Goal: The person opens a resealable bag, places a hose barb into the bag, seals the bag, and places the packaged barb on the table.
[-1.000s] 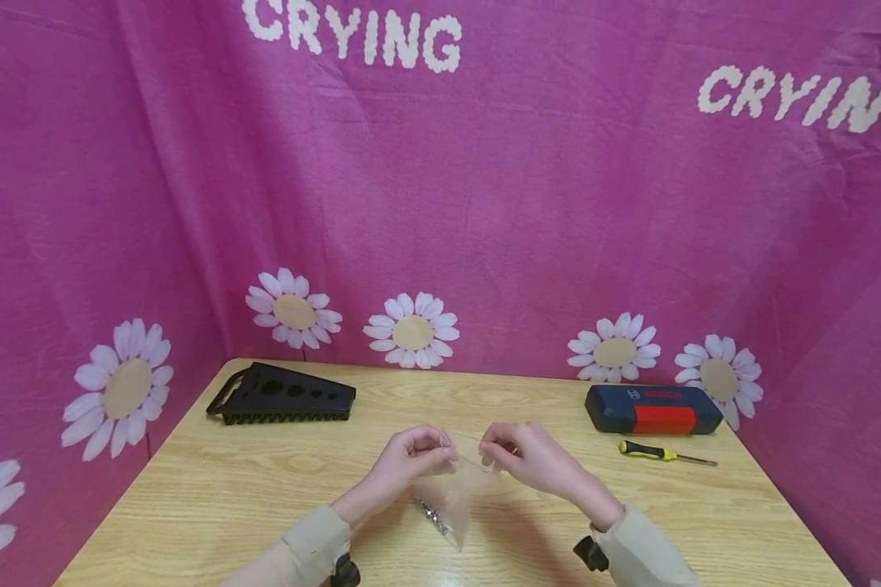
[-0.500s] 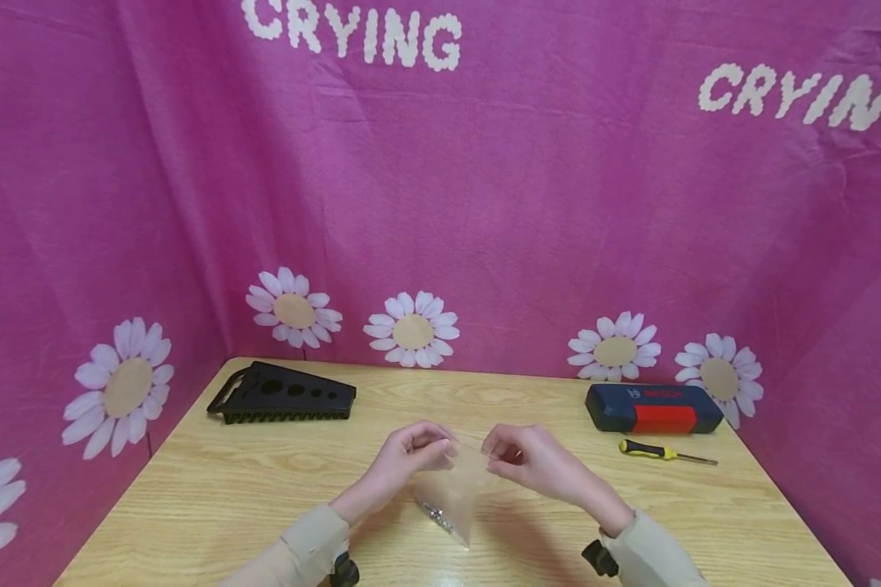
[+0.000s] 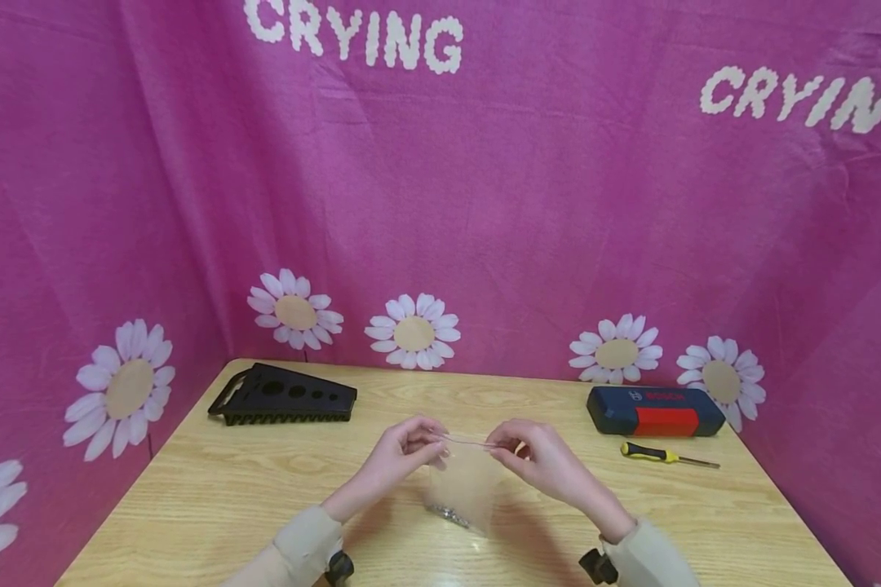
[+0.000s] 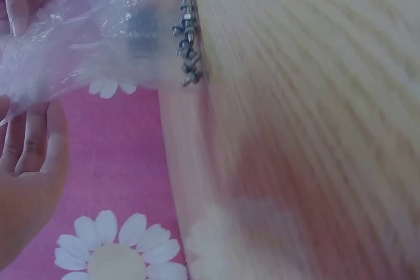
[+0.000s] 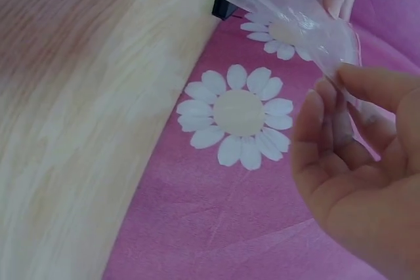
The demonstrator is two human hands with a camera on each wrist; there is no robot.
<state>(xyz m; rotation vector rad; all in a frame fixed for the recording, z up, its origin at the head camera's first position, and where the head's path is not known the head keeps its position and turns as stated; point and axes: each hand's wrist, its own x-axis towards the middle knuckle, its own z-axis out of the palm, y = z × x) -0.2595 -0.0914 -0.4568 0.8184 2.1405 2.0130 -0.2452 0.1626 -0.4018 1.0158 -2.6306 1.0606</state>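
A clear plastic bag (image 3: 464, 477) hangs between my two hands over the table, its top edge stretched nearly level. Small metal screws (image 4: 187, 37) lie gathered along its bottom, close over the wood in the left wrist view. With thumb and fingers my left hand (image 3: 405, 447) pinches the bag's top left corner. The top right corner is pinched by my right hand (image 3: 534, 456); in the right wrist view its thumb and fingertips meet on the film.
At the back left lies a black tool holder (image 3: 286, 395) with holes and a handle. A dark blue and red Bosch case (image 3: 653, 410) stands at the back right, and a yellow-black screwdriver (image 3: 649, 452) lies before it. Pink flowered cloth (image 3: 514, 204) walls the wooden table (image 3: 264, 489).
Both hands have spread slightly apart, pulling the bag's top edge straighter. The bag has turned flatter toward the head view, and its bottom with the screws has swung slightly right.
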